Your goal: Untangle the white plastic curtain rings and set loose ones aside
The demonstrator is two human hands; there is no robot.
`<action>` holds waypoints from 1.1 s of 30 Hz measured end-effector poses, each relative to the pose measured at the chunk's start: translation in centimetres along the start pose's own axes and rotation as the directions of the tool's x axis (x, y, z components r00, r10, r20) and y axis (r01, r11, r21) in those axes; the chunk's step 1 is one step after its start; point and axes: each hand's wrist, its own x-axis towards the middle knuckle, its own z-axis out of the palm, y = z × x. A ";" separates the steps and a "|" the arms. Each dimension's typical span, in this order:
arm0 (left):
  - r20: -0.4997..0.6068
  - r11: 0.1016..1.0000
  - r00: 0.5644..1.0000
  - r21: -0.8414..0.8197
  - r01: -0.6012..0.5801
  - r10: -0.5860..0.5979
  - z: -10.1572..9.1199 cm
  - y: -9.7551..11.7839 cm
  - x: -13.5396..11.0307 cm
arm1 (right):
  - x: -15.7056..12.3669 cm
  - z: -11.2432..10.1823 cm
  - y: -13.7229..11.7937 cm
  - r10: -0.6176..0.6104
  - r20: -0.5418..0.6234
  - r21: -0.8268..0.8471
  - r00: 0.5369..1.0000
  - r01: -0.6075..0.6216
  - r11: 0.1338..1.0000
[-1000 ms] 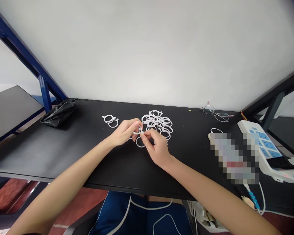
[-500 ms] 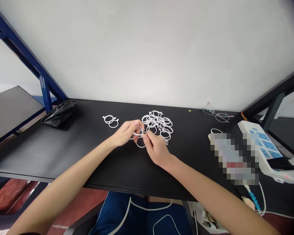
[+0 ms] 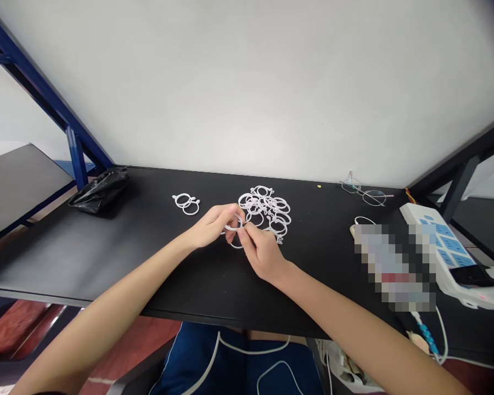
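White plastic rings lie on the black worktop (image 3: 148, 219) in three lots. One is a heap (image 3: 267, 210), overlapped too thickly to count surely but well over a dozen. Another is a pair of rings (image 3: 186, 203) well to the left of the heap. The last is one held ring (image 3: 234, 225) at the heap's near-left edge, raised between both hands. The left hand (image 3: 209, 226) has its fingers (image 3: 230, 211) closed narrow on the held ring's left side, and the right hand (image 3: 264, 253) pinches its right side with thumb and forefinger. One more loose ring (image 3: 235, 245) shows partly beneath the hands, nearer than the heap. Far left of the heap sits one black bag (image 3: 99, 189). Far right of it are one pair of glasses (image 3: 364, 192) by the wall, one white power strip (image 3: 444, 247) and one blurred thing (image 3: 395, 269). Between heap and bag, past the pair, the worktop lies bare. So does the stretch from the heap to the near edge, which both forearms cross.
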 end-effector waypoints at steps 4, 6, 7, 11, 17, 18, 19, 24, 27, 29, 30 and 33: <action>0.006 1.000 1.000 0.024 -0.009 0.009 0.0 -0.2 -0.1 | -0.1 0.1 0.0 0.033 -0.019 -0.005 0.999 -0.033 0.999; 0.009 0.998 1.000 0.062 -0.006 0.005 -0.1 -0.3 -0.1 | -0.2 0.1 0.1 0.047 -0.024 -0.008 0.999 -0.047 0.999; 0.009 0.997 1.000 0.082 -0.008 0.007 -0.2 -0.3 -0.1 | -0.2 0.2 0.1 0.047 -0.025 -0.010 0.999 -0.047 0.999; 0.011 0.990 1.000 0.138 -0.024 0.023 -0.4 0.0 -0.1 | -0.2 0.2 0.2 0.016 -0.017 -0.015 1.000 -0.017 1.000; -0.014 0.989 0.999 0.144 -0.042 0.044 -0.3 0.1 -0.1 | -0.1 0.2 0.2 0.012 -0.032 -0.055 0.999 -0.014 0.998; -0.023 0.989 0.999 0.145 -0.042 0.046 -0.3 0.1 -0.1 | -0.1 0.2 0.1 0.019 -0.035 -0.059 0.999 -0.021 0.998; -0.029 0.988 0.998 0.147 -0.043 0.048 -0.3 0.1 -0.1 | -0.1 0.2 0.1 0.026 -0.036 -0.061 0.999 -0.029 0.998; -0.014 0.985 0.999 0.169 -0.048 0.051 -0.5 0.2 -0.1 | -0.2 0.2 0.1 0.032 -0.012 -0.024 0.999 -0.032 0.999; -0.011 0.985 0.999 0.167 -0.047 0.050 -0.7 0.2 -0.2 | -0.2 0.1 0.1 0.008 0.023 -0.006 1.000 -0.007 1.000; -0.009 0.986 0.999 0.164 -0.044 0.046 -0.7 0.1 -0.2 | -0.2 0.1 0.1 -0.003 0.032 -0.007 0.999 0.003 1.000; -0.006 0.985 0.999 0.165 -0.039 0.041 -0.7 0.1 -0.2 | -0.2 0.1 0.1 -0.004 0.033 -0.009 0.999 0.004 1.000; 0.005 0.986 1.000 0.167 -0.023 0.022 -0.7 -0.1 -0.2 | -0.2 0.0 0.2 -0.006 0.040 -0.017 0.999 0.007 1.000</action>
